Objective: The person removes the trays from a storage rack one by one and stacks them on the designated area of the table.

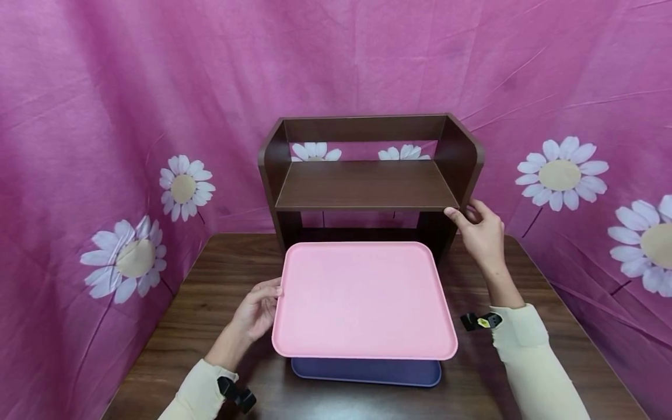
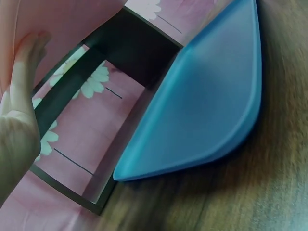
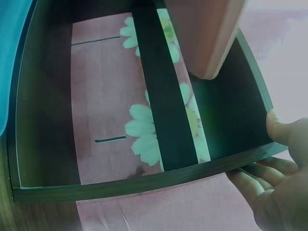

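Observation:
A pink tray (image 1: 364,300) is held up level by my left hand (image 1: 257,309), which grips its left edge. In the left wrist view the fingers of that hand lie against the tray's underside. Below it a blue tray (image 1: 367,371) lies on the table, mostly covered by the pink one in the head view. Behind the trays stands a dark brown two-tier shelf (image 1: 362,184). My right hand (image 1: 483,236) grips its right side panel, the thumb in front at the upper board's corner and the other fingers round the outer side.
The shelf stands at the back of the brown wood-grain table (image 1: 210,303). A pink curtain (image 1: 362,58) with white flowers hangs behind and along both sides. Each sleeve carries a small black device (image 1: 482,321) at the wrist.

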